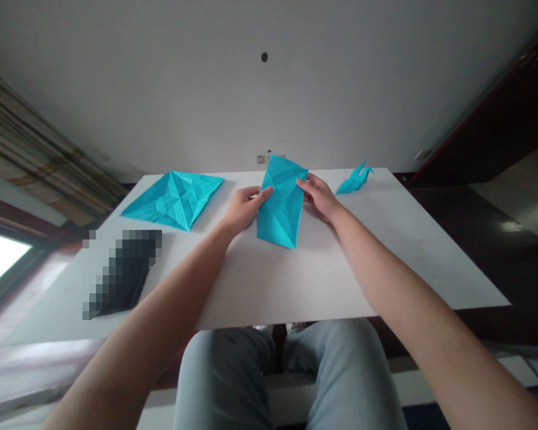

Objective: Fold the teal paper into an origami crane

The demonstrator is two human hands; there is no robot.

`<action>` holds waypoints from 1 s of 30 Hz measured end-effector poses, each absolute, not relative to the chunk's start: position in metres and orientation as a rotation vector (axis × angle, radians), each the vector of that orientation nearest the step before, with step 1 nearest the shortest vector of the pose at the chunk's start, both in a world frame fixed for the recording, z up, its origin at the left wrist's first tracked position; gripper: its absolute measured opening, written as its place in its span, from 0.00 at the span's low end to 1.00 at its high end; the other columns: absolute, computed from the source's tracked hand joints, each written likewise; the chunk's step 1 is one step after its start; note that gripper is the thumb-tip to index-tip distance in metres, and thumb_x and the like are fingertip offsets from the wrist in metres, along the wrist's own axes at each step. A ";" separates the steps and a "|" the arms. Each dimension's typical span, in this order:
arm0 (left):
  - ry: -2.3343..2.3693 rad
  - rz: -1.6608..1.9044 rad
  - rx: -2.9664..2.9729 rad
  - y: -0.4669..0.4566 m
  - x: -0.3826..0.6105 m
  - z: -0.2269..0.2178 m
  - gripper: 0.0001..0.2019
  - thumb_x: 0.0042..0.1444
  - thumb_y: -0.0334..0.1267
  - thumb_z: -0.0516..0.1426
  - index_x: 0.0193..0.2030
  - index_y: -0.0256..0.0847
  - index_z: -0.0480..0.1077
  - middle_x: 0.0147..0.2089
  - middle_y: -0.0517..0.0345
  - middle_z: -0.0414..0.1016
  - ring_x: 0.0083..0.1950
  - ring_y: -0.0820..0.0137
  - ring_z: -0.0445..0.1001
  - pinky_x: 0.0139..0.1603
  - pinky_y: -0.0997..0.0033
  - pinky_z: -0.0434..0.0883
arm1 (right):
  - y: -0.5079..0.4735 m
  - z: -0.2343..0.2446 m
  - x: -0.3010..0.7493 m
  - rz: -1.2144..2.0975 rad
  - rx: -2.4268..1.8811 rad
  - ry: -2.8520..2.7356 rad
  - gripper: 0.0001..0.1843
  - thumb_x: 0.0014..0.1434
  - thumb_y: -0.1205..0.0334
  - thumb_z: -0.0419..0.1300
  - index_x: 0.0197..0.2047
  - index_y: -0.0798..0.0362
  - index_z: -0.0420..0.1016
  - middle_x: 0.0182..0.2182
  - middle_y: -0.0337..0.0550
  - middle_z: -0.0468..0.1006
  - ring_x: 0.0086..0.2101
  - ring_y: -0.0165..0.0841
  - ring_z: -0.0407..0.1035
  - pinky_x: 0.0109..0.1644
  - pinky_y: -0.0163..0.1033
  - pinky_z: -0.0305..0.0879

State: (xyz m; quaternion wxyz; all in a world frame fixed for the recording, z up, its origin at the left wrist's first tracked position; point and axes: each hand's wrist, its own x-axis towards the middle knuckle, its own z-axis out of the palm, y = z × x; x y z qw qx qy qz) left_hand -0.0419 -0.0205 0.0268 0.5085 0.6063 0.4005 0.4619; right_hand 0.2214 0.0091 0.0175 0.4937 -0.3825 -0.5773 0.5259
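A folded sheet of blue origami paper (280, 206), roughly rectangular and marked with creases, is held up over the table between both hands. My left hand (246, 206) pinches its left edge, thumb on the near face and fingers behind. On the opposite edge, toward the upper right, my right hand (319, 196) grips the paper the same way. To the left lies an unfolded, heavily creased blue sheet (174, 198). A finished blue paper crane (356, 179) rests on the table to the right of my right hand.
The white table (269, 286) reaches back to a grey wall with a socket (260, 159). A dark flat object (125, 272), partly blurred out, lies at the left beside my left forearm. My knees are under the table's front edge.
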 end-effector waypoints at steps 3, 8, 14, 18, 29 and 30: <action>0.989 1.161 1.471 -0.016 -0.043 0.024 0.34 0.58 0.75 0.77 0.32 0.45 0.75 0.27 0.61 0.70 0.28 0.72 0.64 0.26 0.71 0.59 | 0.009 0.017 0.220 1.222 -0.927 -1.258 0.38 0.46 0.30 0.89 0.46 0.39 0.76 0.31 0.29 0.74 0.32 0.34 0.66 0.36 0.41 0.62; 0.988 1.328 1.466 -0.008 -0.045 0.019 0.22 0.58 0.56 0.80 0.48 0.46 0.82 0.32 0.64 0.76 0.32 0.70 0.69 0.33 0.73 0.65 | 0.008 0.017 0.217 1.264 -0.905 -1.187 0.33 0.46 0.41 0.87 0.47 0.41 0.77 0.32 0.28 0.78 0.32 0.31 0.65 0.37 0.39 0.59; 0.972 1.362 1.503 -0.005 -0.045 0.020 0.14 0.65 0.42 0.69 0.56 0.45 0.89 0.31 0.65 0.73 0.31 0.70 0.66 0.34 0.71 0.63 | 0.009 0.015 0.217 1.248 -0.893 -1.166 0.33 0.50 0.41 0.85 0.49 0.40 0.73 0.30 0.27 0.76 0.32 0.32 0.66 0.38 0.39 0.60; 1.020 1.308 1.513 -0.005 -0.045 0.018 0.16 0.65 0.44 0.66 0.52 0.44 0.93 0.39 0.56 0.87 0.36 0.66 0.74 0.39 0.69 0.71 | 0.013 0.012 0.218 1.227 -0.913 -1.211 0.33 0.51 0.39 0.84 0.49 0.40 0.72 0.27 0.26 0.71 0.30 0.33 0.65 0.36 0.40 0.55; 0.904 1.247 1.596 -0.012 -0.045 0.015 0.22 0.68 0.60 0.76 0.56 0.45 0.96 0.57 0.47 0.96 0.50 0.60 0.86 0.52 0.65 0.78 | 0.010 0.018 0.214 1.248 -0.893 -1.166 0.37 0.52 0.21 0.80 0.44 0.42 0.75 0.29 0.33 0.75 0.30 0.34 0.64 0.35 0.41 0.60; 0.917 1.271 1.615 -0.011 -0.046 0.014 0.21 0.68 0.57 0.77 0.56 0.45 0.96 0.55 0.48 0.96 0.47 0.62 0.84 0.50 0.66 0.76 | 0.010 0.019 0.212 1.261 -0.895 -1.146 0.41 0.52 0.16 0.79 0.43 0.42 0.73 0.30 0.34 0.76 0.30 0.33 0.64 0.34 0.41 0.60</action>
